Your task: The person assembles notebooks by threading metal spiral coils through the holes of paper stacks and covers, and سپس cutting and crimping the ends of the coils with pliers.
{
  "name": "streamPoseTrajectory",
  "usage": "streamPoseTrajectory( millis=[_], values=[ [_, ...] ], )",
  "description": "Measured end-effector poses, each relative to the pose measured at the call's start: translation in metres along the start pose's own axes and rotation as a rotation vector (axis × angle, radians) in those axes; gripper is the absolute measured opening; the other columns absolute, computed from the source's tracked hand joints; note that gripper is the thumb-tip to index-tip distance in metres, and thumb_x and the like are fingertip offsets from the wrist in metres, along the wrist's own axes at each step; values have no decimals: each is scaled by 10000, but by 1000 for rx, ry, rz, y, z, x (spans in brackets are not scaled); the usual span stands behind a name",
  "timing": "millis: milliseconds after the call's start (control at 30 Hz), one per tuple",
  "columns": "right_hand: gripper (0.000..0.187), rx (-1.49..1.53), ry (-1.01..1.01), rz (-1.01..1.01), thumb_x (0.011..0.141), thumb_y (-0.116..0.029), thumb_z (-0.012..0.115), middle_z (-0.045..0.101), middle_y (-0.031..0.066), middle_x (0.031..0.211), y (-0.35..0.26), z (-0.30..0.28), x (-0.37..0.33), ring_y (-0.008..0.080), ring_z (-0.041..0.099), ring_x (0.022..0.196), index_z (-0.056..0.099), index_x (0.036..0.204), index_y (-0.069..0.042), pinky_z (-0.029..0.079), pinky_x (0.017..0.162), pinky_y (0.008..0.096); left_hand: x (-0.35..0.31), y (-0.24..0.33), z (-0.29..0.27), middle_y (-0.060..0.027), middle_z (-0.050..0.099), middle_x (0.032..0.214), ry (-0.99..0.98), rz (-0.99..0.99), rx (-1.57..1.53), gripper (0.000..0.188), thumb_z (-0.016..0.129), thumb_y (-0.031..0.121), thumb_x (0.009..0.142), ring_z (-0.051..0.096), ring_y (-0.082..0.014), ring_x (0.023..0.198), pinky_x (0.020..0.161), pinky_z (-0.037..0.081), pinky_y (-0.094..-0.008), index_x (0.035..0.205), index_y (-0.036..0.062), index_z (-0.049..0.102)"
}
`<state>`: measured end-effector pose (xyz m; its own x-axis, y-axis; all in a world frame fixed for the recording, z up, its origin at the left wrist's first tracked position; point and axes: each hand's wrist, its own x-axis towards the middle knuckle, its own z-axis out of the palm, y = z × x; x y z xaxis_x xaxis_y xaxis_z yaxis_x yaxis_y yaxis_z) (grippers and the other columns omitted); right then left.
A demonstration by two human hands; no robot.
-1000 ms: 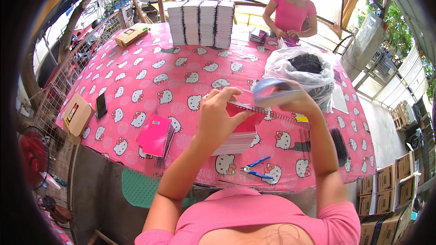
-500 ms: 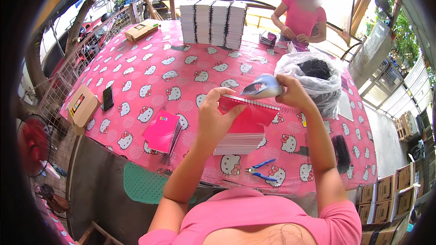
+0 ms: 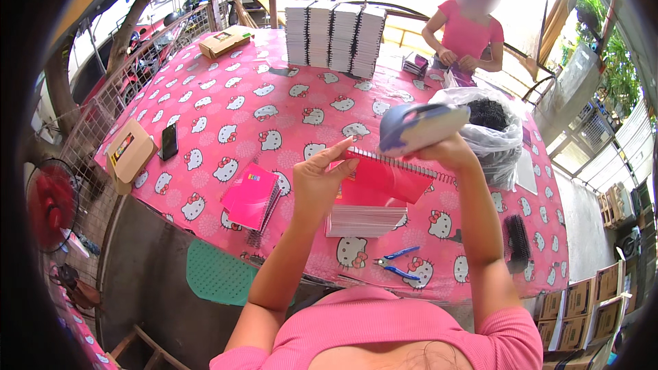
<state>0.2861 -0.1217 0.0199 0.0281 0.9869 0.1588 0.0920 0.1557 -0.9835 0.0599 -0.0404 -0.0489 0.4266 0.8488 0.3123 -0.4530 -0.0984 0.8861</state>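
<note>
My left hand (image 3: 321,177) pinches the upper left corner of a pink notebook (image 3: 384,181), tilted above a stack of pages (image 3: 363,222). Along its top edge runs a dark spiral coil (image 3: 401,162), whose loose end sticks out past the right edge. My right hand (image 3: 449,153) grips what looks like a blue-and-white rubber slipper (image 3: 428,130), blurred, close above the coil. Blue-handled cutting pliers (image 3: 399,263) lie in front of the stack. To the left, several pink notebooks (image 3: 251,195) rest in a small pile.
Tall stacks of coil-bound notebooks (image 3: 334,38) stand at the back. A plastic bag of black coils (image 3: 490,133) sits to the right, with more coils (image 3: 517,240) nearer. A phone (image 3: 169,141) and a cardboard box (image 3: 129,154) lie left. Across the table (image 3: 226,116), another person (image 3: 473,38) handles small items.
The slipper in my right hand has swung and now shows its broad side above the coil. My left hand keeps its pinch on the notebook. The view has shifted slightly.
</note>
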Motion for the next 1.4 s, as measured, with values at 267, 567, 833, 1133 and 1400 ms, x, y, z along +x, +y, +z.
streamPoseTrajectory(
  millis=[267, 567, 833, 1133, 1400],
  values=[
    [432, -1338, 657, 284, 745, -132, 707, 637, 154, 1083, 174, -54, -59, 377, 634, 955, 545, 1139, -60, 523, 786, 478, 3, 13, 10, -64, 671, 879, -83, -123, -137, 208, 734, -45, 780, 637, -99, 813, 700, 546, -221, 974, -32, 660],
    [595, -1175, 333, -4, 702, -347, 799, 537, 141, 1193, 151, 46, -161, 368, 498, 1141, 555, 1169, -72, 430, 929, 468, -19, 34, 11, -106, 700, 936, -228, 840, 519, 266, 739, -29, 772, 648, -133, 827, 676, 537, -231, 1018, 37, 662],
    [483, -765, 316, 217, 779, -243, 739, 546, 161, 1113, 142, 97, -206, 354, 513, 1048, 554, 1188, -65, 422, 898, 454, -42, 7, 12, -136, 696, 947, -135, 597, 567, 240, 779, -56, 694, 666, -189, 841, 682, 565, -266, 906, 2, 683],
    [427, -962, 448, -241, 807, -214, 713, 576, 151, 1020, 13, 116, -127, 312, 555, 963, 563, 1164, -34, 459, 815, 416, -48, 12, 12, -141, 700, 908, -185, 677, 601, 239, 780, -82, 671, 668, -227, 832, 690, 547, -303, 878, -9, 684],
    [318, 405, 36, 262, 993, -266, 509, 595, 71, 1102, 40, 113, -123, 112, 556, 993, 568, 1172, -10, 471, 818, 301, -50, 18, -2, -126, 676, 907, -59, 784, 596, 186, 735, -75, 737, 650, -217, 814, 680, 530, -294, 829, 25, 607]
  ],
)
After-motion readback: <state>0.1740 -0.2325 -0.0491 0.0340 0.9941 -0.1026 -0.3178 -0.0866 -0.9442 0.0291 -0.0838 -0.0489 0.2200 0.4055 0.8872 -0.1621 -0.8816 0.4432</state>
